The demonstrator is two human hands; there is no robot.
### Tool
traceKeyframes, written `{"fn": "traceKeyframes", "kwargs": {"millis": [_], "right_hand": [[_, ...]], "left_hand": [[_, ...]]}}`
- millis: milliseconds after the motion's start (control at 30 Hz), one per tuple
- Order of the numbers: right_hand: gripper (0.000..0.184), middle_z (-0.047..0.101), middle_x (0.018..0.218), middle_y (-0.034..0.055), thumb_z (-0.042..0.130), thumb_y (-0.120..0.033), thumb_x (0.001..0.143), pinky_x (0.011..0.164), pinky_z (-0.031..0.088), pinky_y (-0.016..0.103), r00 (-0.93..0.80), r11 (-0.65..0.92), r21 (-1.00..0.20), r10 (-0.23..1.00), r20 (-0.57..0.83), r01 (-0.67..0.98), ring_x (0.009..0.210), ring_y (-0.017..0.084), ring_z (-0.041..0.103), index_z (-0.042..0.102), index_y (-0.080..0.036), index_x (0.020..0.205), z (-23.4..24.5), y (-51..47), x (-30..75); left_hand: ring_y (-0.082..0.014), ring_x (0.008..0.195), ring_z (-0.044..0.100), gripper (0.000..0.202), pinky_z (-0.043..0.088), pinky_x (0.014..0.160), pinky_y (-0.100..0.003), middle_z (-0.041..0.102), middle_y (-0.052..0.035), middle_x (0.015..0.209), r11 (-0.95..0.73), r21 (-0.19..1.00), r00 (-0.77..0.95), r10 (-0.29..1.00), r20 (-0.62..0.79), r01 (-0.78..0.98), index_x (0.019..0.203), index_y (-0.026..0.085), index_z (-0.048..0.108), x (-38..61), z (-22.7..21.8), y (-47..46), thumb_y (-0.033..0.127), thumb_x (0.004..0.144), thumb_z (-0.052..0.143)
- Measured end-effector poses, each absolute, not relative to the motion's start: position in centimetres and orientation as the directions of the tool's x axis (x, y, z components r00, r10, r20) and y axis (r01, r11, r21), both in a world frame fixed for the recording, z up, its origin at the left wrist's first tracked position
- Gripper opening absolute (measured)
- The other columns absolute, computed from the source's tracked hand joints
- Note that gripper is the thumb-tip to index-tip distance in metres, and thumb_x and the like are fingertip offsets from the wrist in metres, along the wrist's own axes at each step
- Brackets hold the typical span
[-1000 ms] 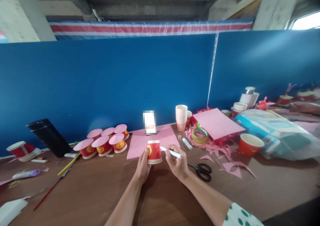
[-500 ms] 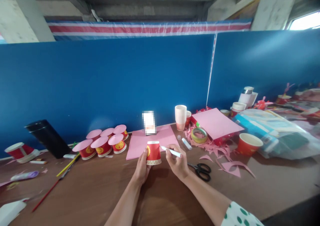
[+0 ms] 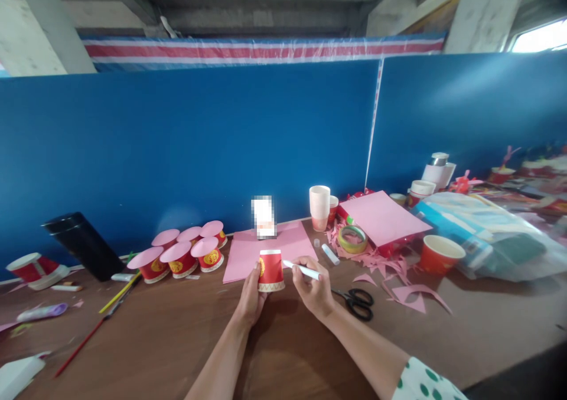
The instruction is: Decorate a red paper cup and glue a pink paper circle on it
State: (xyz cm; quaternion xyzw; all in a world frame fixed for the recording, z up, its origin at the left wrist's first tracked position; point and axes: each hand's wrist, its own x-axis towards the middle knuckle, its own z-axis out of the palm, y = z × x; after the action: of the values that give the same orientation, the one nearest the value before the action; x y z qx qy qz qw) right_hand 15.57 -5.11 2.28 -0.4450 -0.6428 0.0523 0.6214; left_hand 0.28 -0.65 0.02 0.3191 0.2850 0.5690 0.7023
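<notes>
An upside-down red paper cup with a yellow emblem and a patterned pale rim is held in my left hand, whose fingers wrap its left side and underside. A white marker pen lies in the pinch of my right hand. Its tip points left, close to the cup's right side; I cannot tell whether it touches. Behind the cup lies a sheet of pink paper. Black-handled scissors rest just right of my right wrist.
Several red cups topped with pink paper discs stand at left, beside a black bottle. To the right are stacked white cups, tape, pink scraps, an orange cup and a plastic bag. A blue partition closes the back.
Hardly anything differs. Both hands keep the cup and the marker in nearly the same place, and the whole view has shifted very slightly.
</notes>
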Motion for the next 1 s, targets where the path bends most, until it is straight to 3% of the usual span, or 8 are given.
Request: {"fn": "traceKeyframes", "kwargs": {"millis": [367, 767, 1000], "right_hand": [[0.008, 0.061, 0.077, 0.0047, 0.05, -0.018, 0.082, 0.069, 0.047, 0.026, 0.194, 0.598, -0.637, 0.637, 0.746, 0.486, 0.071, 0.016, 0.058, 0.057, -0.017, 0.085, 2.25, -4.88, 15.62], [0.009, 0.061, 0.075, 0.0044, 0.049, -0.02, 0.083, 0.066, 0.048, 0.025, 0.171, 0.592, -0.624, 0.641, 0.748, 0.51, 0.07, 0.015, 0.059, 0.057, -0.017, 0.083, 2.3, -4.93, 15.64], [0.011, 0.06, 0.079, 0.0052, 0.048, -0.019, 0.084, 0.068, 0.048, 0.027, 0.198, 0.621, -0.633, 0.623, 0.757, 0.462, 0.071, 0.015, 0.058, 0.056, -0.017, 0.091, 2.57, -5.28, 15.43]], "left_hand": [[-0.0149, 0.076, 0.059, 0.028, 0.047, 0.077, -0.029, 0.064, -0.0046, 0.088, 0.17, 0.778, 0.203, 0.978, -0.056, -0.605, 0.094, 0.015, 0.062, 0.38, 0.42, -0.94, 0.037, 0.076, 0.061], [-0.0225, 0.089, 0.062, 0.032, 0.048, 0.081, -0.033, 0.067, -0.0066, 0.091, 0.164, 0.768, 0.215, 0.976, -0.035, -0.619, 0.097, 0.014, 0.061, 0.42, 0.85, -1.12, 0.037, 0.075, 0.063], [-0.0212, 0.096, 0.061, 0.034, 0.047, 0.088, -0.035, 0.066, -0.0081, 0.104, 0.192, 0.704, 0.21, 0.976, -0.062, -0.684, 0.11, 0.015, 0.058, 0.39, 0.85, -0.89, 0.033, 0.081, 0.056]]}}
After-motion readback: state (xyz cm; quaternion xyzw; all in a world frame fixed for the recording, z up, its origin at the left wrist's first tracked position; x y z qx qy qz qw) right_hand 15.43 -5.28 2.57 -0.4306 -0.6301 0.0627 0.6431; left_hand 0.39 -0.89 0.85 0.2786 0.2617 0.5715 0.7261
